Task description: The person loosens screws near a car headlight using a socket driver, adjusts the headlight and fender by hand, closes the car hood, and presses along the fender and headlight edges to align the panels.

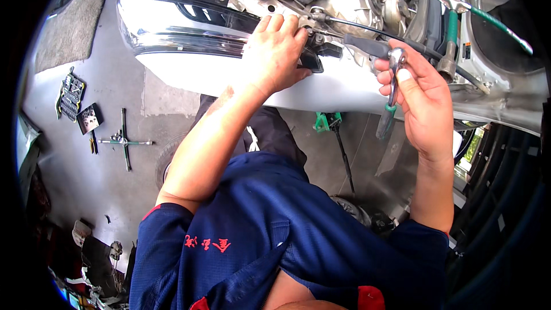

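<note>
Right hand (425, 96) curls round one ratchet (392, 96); left hand (274, 53), loosely spread, touches one headlight (186, 30); two cross wrenches (124, 142), left and upper right.

Ratchet (396, 57), 2 o'clock: polished metal, handle (386, 123) matt, looks plastic. Headlight (183, 27), 11 o'clock: glossy, smooth, clear plastic by the look. White body panel (183, 73), 10 o'clock: smooth gloss paint. Mat (74, 26), 10 o'clock: rough, fibrous. Shirt (247, 206), 6 o'clock: matt textured cloth. Floor (74, 172), 9 o'clock: smooth, slight sheen.
</note>
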{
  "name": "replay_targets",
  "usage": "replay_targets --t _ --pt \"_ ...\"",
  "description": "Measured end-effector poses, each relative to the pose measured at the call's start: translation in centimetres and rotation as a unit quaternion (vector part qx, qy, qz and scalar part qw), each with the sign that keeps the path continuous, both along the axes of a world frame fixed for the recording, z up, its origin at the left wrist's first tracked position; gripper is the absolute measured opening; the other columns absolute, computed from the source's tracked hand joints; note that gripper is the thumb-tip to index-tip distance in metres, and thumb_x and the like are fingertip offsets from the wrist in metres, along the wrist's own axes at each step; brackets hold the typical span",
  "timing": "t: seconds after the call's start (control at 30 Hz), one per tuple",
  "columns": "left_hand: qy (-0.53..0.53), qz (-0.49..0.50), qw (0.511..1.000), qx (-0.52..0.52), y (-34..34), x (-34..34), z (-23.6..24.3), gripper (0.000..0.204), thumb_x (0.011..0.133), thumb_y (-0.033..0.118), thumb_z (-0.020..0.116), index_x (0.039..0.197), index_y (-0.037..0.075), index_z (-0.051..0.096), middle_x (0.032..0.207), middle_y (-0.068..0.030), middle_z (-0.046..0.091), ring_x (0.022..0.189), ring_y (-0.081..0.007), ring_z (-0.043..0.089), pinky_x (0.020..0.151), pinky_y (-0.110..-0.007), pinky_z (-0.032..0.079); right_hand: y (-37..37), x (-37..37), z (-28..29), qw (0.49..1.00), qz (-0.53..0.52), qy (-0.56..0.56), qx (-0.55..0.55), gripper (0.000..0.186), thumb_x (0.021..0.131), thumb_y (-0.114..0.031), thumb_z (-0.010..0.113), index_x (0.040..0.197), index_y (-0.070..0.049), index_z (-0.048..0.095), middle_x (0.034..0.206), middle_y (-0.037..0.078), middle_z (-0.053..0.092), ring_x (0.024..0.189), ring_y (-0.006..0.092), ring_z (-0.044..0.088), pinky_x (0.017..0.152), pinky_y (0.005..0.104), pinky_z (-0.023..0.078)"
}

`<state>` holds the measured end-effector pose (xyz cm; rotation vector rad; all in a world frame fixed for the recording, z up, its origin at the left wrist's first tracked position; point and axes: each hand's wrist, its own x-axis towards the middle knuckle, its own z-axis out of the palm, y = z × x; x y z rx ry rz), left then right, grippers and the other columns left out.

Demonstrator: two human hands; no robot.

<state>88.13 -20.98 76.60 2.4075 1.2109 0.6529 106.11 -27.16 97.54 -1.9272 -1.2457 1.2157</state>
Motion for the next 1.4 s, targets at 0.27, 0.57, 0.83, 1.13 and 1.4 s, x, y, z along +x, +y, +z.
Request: replay_targets --t 0.27,0.57,0.83,1.13,1.4 --pt "0.007 0.013 1.0 0.026 0.0 1.0 -0.7 0.059 0.069 0.046 0.092 0.11 0.009 0.071 0.119 -0.01 0.061 0.119 -0.028 0.057 0.109 -0.041 0.045 0.3 0.5 0.8 1.0 -0.008 -0.017 0.017 0.042 0.11 -0.009 0.052 0.15 0.002 0.055 0.119 0.013 0.073 0.094 0.0111 0.066 0.084 0.0251 0.055" --pt "-0.031 0.01 0.999 0.003 -0.2 0.4 -0.3 0.063 0.07 0.044 0.092 0.116 0.008 0.068 0.122 -0.012 0.06 0.121 -0.0307 0.057 0.11 -0.043 0.046 0.6 0.7 0.6 1.0 -0.002 0.003 0.008 0.04 0.11 -0.012 0.055 0.148 0.001 0.057 0.119 0.012 0.073 0.098 0.0126 0.067 0.088 0.0284 0.056" --pt "-0.004 -0.007 1.0 0.001 -0.1 0.4 0.0 0.066 0.07 0.046 0.092 0.117 0.008 0.067 0.124 -0.0124 0.06 0.123 -0.031 0.057 0.11 -0.042 0.046 1.7 0.0 1.1 0.998 0.033 -0.059 0.009 0.04 0.11 -0.009 0.049 0.147 0.001 0.056 0.116 0.012 0.072 0.099 0.0136 0.067 0.086 0.0289 0.056" --pt "0.031 -0.006 0.999 0.016 -0.2 0.8 0.0 0.067 0.073 0.052 0.088 0.119 0.008 0.068 0.121 -0.0117 0.061 0.121 -0.031 0.058 0.105 -0.043 0.05 5.0 -2.7 0.1 0.873 0.264 -0.376 0.161 0.023 0.097 -0.013 0.058 0.118 -0.004 0.063 0.088 0.011 0.065 0.079 0.023 0.061 0.072 0.036 0.051" --pt "0.053 0.002 0.997 0.056 -0.4 0.7 -0.7 0.069 0.078 0.056 0.085 0.123 0.007 0.068 0.122 -0.0143 0.059 0.12 -0.0311 0.058 0.105 -0.044 0.049 6.2 -5.7 2.7 0.896 0.239 -0.374 0.013 0.014 0.094 -0.014 0.061 0.103 -0.004 0.067 0.085 0.017 0.068 0.08 0.0362 0.069 0.075 0.0437 0.055"
